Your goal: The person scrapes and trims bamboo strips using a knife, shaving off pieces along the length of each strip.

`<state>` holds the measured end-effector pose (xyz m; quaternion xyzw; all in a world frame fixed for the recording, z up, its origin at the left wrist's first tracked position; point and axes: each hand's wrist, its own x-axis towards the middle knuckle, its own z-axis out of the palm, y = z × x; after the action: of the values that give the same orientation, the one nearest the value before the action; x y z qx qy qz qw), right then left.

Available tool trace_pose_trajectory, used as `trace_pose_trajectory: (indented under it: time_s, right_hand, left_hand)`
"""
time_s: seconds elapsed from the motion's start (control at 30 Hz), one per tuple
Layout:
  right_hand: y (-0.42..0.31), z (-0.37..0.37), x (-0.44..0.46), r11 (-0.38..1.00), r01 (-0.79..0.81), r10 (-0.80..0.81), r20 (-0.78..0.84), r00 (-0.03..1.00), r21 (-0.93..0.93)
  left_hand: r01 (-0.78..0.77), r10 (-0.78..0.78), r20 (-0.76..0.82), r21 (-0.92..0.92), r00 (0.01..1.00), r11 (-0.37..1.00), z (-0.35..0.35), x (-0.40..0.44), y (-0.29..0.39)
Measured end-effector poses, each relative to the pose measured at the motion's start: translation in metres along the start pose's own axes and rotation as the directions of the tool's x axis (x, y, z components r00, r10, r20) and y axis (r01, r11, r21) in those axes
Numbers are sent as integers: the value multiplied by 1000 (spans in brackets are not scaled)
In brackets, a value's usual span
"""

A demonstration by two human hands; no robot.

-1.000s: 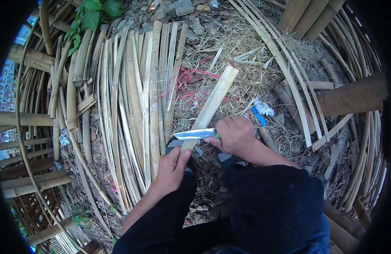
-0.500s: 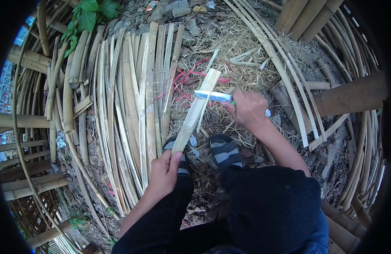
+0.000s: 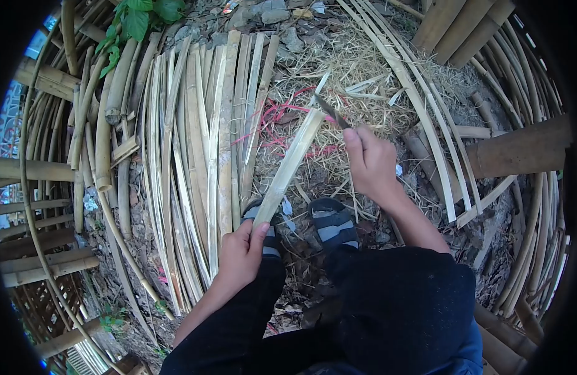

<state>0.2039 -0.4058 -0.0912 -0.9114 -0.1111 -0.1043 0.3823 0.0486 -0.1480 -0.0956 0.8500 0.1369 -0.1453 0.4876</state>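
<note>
A pale split bamboo strip [image 3: 288, 169] slants up and away from my left hand [image 3: 241, 253], whose thumb and fingers are closed round its lower end. My right hand [image 3: 371, 159] grips a knife [image 3: 332, 112]; the handle is hidden in the fist. The dark-looking blade points up and left, its tip close to the strip's upper end. Whether blade and strip touch, I cannot tell. Beneath the strip's far end lie shavings [image 3: 363, 69] and pink-red twine [image 3: 279, 115].
Many long bamboo strips [image 3: 226, 137] lie side by side on the left. Curved strips [image 3: 426, 106] and a thick bamboo pole [image 3: 519, 145] are on the right. My sandalled feet [image 3: 334, 224] are below the strip. Stones [image 3: 293, 40] and green leaves [image 3: 135, 24] are at the top.
The knife moved from near my left hand up along the strip to its far end, and its blade turned to point up-left. A thin sliver beside the strip is gone from it.
</note>
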Motion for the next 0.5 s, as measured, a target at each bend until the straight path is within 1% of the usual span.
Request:
trace_pose_trajectory:
  time_s: [0.03, 0.1, 0.13, 0.2, 0.23, 0.3, 0.33, 0.37, 0.5]
  right_hand:
    - [-11, 12, -17, 995, 100, -101, 70, 992, 24]
    - [-26, 33, -42, 953, 273, -292, 158, 943, 134]
    - [-29, 42, -48, 953, 268, -289, 160, 944, 140]
    - [-31, 55, -56, 918, 366, -391, 186, 901, 155]
    - [-31, 59, -58, 923, 373, -385, 192, 903, 96]
    - [-29, 58, -56, 917, 392, -399, 180, 899, 74]
    - [-29, 58, -56, 910, 412, -415, 171, 894, 55]
    - [-29, 58, -57, 910, 410, -413, 171, 894, 53]
    - [-26, 60, -60, 919, 387, -394, 199, 897, 73]
  left_hand:
    - [10, -10, -28, -11, 1000, 1000, 0, 0, 5]
    - [28, -29, -60, -17, 998, 999, 0, 1, 12]
    - [62, -63, -29, -45, 998, 997, 0, 1, 14]
    - [97, -97, 8, -69, 995, 993, 1, 0, 16]
    - [80, -79, 25, -60, 997, 995, 1, 0, 17]
    - [59, -57, 42, -49, 997, 997, 1, 1, 16]
    - [15, -15, 27, -28, 1000, 999, 2, 1, 14]
    - [-29, 29, 14, -9, 999, 1000, 3, 2, 13]
    - [-39, 39, 8, -15, 999, 999, 5, 2, 9]
